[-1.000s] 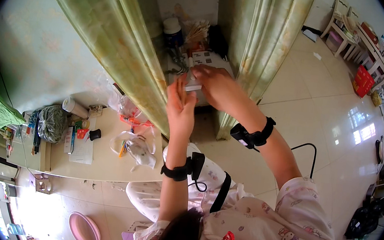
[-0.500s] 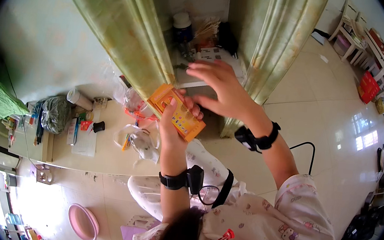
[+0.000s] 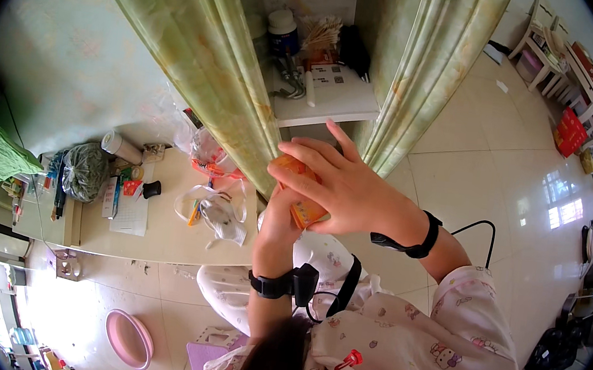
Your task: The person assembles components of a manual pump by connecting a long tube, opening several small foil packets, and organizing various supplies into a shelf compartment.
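A flat orange box [image 3: 306, 212] with yellow and red print is in my left hand [image 3: 280, 218], whose fingers are mostly hidden behind it. Over the box's upper face lies my right hand [image 3: 350, 191], its fingers stretched out and spread, the thumb near the lower edge. Whether the right fingers press on the box I cannot tell. Both hands are just in front of the cabinet shelf [image 3: 326, 114], between two green marbled columns. On that shelf stand a dark blue jar with a white lid [image 3: 282, 31], a bundle of cotton swabs [image 3: 321, 34] and some cables [image 3: 292, 82].
To the left, a cream desk [image 3: 159, 235] holds a white mask [image 3: 223, 219], a black spool [image 3: 152, 189], a grey plastic bag [image 3: 86, 172] and papers. A pink basin [image 3: 129, 340] rests on the tiled floor. A red bag [image 3: 570, 133] stands far right by a white table.
My right hand has come down from in front of the shelf onto the orange box and covers much of it. The left hand has shifted slightly to the right with the box.
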Action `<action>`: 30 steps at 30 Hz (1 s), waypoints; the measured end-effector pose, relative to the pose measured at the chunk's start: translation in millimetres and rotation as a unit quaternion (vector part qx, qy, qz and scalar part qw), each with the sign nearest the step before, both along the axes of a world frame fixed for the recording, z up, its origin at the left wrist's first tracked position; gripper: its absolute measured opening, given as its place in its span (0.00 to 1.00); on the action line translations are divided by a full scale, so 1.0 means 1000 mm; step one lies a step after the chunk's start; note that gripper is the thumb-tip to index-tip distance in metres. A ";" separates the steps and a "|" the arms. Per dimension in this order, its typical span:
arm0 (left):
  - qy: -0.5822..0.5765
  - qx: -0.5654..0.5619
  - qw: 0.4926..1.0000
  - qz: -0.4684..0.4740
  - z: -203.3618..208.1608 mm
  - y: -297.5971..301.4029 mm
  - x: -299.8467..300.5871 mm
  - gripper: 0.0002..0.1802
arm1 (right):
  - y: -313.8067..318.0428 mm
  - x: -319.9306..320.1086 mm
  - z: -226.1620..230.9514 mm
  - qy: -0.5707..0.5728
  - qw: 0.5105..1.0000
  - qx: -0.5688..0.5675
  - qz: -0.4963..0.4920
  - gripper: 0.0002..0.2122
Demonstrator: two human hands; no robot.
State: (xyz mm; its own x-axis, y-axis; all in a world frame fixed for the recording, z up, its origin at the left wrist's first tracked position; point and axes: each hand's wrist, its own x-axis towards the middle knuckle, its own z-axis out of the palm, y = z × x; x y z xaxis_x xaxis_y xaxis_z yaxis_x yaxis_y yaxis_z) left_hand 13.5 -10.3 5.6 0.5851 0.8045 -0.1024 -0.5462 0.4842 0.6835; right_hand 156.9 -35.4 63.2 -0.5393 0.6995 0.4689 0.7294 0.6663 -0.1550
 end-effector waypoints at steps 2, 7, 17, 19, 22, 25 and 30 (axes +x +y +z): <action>-0.013 -0.004 1.000 0.026 0.002 -0.002 0.006 0.25 | 0.001 -0.002 -0.003 0.013 1.000 0.013 0.005 0.41; 0.034 0.058 0.998 -0.019 -0.001 -0.003 0.009 0.22 | -0.001 0.003 -0.003 0.026 0.999 -0.032 0.026 0.41; -0.022 -0.015 0.996 0.080 0.000 -0.003 0.024 0.19 | -0.008 0.006 0.001 0.020 0.997 0.077 -0.006 0.34; -0.085 -0.011 0.995 0.058 -0.003 0.014 0.023 0.18 | -0.008 0.012 -0.004 0.034 0.984 0.174 -0.010 0.25; -0.149 0.069 0.986 -0.001 0.010 0.032 0.036 0.17 | -0.007 0.027 -0.017 0.033 0.953 0.300 -0.002 0.11; -0.126 0.049 0.991 0.006 0.042 0.037 0.049 0.19 | 0.005 0.036 -0.003 0.008 0.935 0.353 -0.009 0.06; 0.144 0.293 0.927 0.184 0.041 0.059 0.058 0.22 | 0.035 0.054 0.033 -0.058 0.926 0.334 -0.165 0.09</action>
State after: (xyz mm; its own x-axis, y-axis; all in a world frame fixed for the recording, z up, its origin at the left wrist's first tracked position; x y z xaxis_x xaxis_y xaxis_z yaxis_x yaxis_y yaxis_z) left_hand 71.6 48.8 46.8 0.2758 0.9110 0.3067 -0.3546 -0.2001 0.9134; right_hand 210.7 -0.3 96.5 -0.4220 0.4101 0.8085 0.8963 0.3227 0.3042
